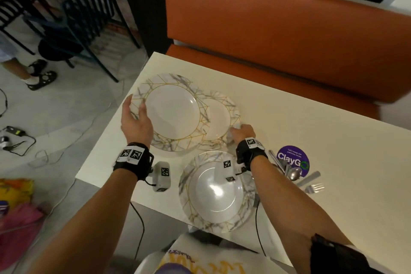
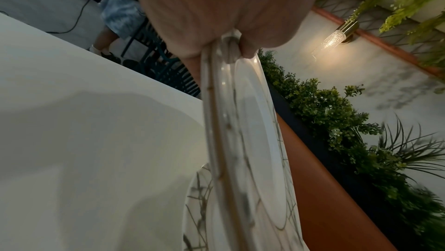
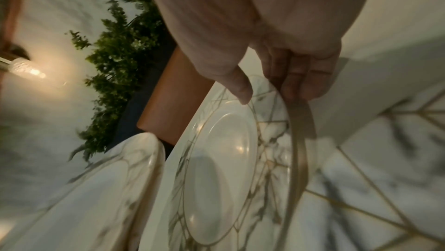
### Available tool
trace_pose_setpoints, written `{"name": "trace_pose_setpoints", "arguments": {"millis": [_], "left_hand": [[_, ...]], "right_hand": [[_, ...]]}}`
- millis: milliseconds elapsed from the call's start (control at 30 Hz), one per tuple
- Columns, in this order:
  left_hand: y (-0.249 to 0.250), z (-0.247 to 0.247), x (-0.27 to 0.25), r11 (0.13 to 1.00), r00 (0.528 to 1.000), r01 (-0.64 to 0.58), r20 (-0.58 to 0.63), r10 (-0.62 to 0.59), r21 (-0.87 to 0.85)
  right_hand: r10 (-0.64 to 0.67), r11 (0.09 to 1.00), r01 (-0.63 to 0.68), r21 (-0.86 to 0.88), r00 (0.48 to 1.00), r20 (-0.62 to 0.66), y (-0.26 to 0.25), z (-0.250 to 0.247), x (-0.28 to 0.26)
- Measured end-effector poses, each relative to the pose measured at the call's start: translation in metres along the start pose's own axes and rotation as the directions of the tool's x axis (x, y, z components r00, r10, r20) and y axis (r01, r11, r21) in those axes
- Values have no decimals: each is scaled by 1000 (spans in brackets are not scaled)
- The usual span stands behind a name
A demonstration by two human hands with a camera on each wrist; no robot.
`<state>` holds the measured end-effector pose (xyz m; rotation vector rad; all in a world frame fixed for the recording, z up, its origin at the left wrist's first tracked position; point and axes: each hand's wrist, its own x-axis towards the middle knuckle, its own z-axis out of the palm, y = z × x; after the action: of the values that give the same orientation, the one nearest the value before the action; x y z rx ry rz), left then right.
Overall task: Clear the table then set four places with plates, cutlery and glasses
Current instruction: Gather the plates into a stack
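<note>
Three marble-patterned plates with gold lines are on or over the cream table (image 1: 289, 122). My left hand (image 1: 134, 107) pinches the left rim of the far-left plate (image 1: 173, 113), which overlaps a second plate (image 1: 219, 118). My right hand (image 1: 240, 131) grips that second plate's near rim. In the right wrist view my right hand (image 3: 269, 91) has the thumb on top of this plate (image 3: 216, 160) and the fingers under its rim. The left wrist view shows my left hand (image 2: 228, 26) holding its plate (image 2: 250, 140) edge-on, lifted off the table. A third plate (image 1: 214, 189) lies flat by the near edge.
A heap of cutlery (image 1: 293, 171) lies on a purple round sticker (image 1: 293, 159) at the right. An orange bench (image 1: 289, 40) runs behind the table. Black chairs (image 1: 84, 13), a person's feet (image 1: 40, 75) and floor cables (image 1: 17, 138) are at the left.
</note>
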<state>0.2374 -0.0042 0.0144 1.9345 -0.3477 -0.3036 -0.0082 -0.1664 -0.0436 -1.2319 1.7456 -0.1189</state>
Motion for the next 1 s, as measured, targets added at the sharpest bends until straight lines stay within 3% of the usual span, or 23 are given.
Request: {"name": "trace_pose_setpoints", "arguments": {"millis": [133, 267, 433, 533, 733, 1000], "left_hand": [[5, 5, 5, 1000, 1000, 7, 17, -6, -16], [16, 20, 5, 999, 999, 6, 45, -4, -36], [32, 49, -3, 999, 995, -19, 99, 23, -44], [35, 68, -14, 999, 986, -19, 166, 25, -42], [34, 101, -46, 998, 933, 3, 360, 22, -69], [37, 126, -90, 954, 816, 258, 563, -132, -150]], "right_hand": [[-26, 996, 31, 80, 998, -57, 2, -8, 11], [-10, 986, 39, 159, 984, -180, 2, -47, 20], [-84, 969, 175, 177, 901, -426, 19, -123, 17], [-111, 941, 254, 226, 857, -503, 35, -165, 10], [-113, 871, 290, 397, 904, -412, 60, -193, 1], [-32, 828, 163, 537, 969, -245, 87, -146, -7]]}}
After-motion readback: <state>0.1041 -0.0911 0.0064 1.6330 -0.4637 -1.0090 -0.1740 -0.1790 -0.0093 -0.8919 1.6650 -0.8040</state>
